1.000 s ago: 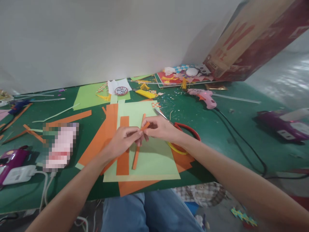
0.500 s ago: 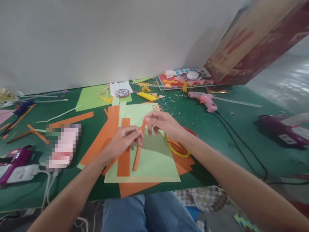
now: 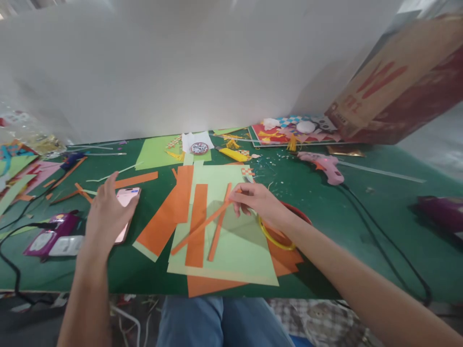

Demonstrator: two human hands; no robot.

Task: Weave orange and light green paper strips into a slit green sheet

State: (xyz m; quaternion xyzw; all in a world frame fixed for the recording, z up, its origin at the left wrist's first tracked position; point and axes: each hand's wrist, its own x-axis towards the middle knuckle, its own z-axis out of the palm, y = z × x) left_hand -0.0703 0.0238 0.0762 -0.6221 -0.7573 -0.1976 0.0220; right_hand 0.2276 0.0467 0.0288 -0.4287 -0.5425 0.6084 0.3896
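My left hand (image 3: 108, 212) lies on a pink phone (image 3: 127, 200) at the left of the green table, fingers spread. My right hand (image 3: 256, 202) pinches the upper end of a thin orange paper strip (image 3: 202, 226) that slants down to the left over a light green sheet (image 3: 235, 246). On that sheet lie a wider orange strip (image 3: 196, 226) and a second thin orange strip (image 3: 219, 231). Scissors with red and yellow handles (image 3: 275, 231) lie under my right wrist.
Orange sheets (image 3: 164, 221) lie beside and under the green sheet. A pink glue gun (image 3: 321, 166) and its black cable lie at the right, a purple device (image 3: 50, 236) with a white block at the left. Paper scraps, a cardboard box (image 3: 394, 91) and a white wall stand behind.
My left hand let go of the orange strip and moved left onto the phone. My right hand kept the strip's end. The view shifted left and downward.
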